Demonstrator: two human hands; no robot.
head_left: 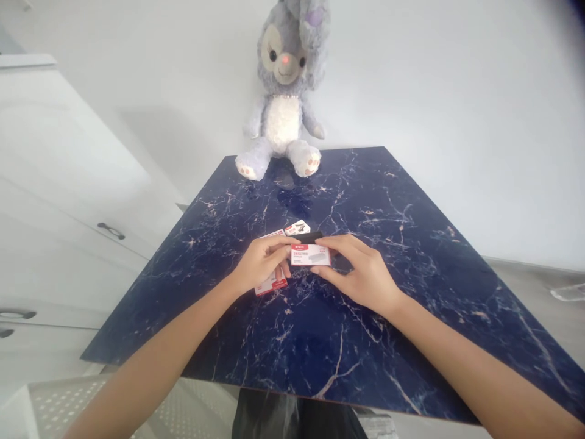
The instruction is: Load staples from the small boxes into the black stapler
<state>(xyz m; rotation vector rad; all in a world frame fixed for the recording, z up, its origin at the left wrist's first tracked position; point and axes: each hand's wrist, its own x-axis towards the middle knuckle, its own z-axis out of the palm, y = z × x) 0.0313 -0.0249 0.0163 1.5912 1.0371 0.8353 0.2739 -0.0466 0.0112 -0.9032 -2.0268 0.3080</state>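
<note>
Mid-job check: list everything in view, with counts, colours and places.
Small box: one, white and red, between both hands
Black object: one, black, just beyond the small box; identity unclear
Packaging: at least one piece, red and white, by the left hand
Plush toy: one, grey-purple and white, seated at the table's far edge
Table: one, dark blue, pale veining, centre
Cabinet: one, white, left
Handles: three, dark, on the cabinet
Perforated surface: one, white, lower left
Wall: one, pale grey, background
Clear item: one, translucent, far right
Clothing: dark, bottom centre
Left hand: one, bare, box's left end
Right hand: one, bare, box's right end
</note>
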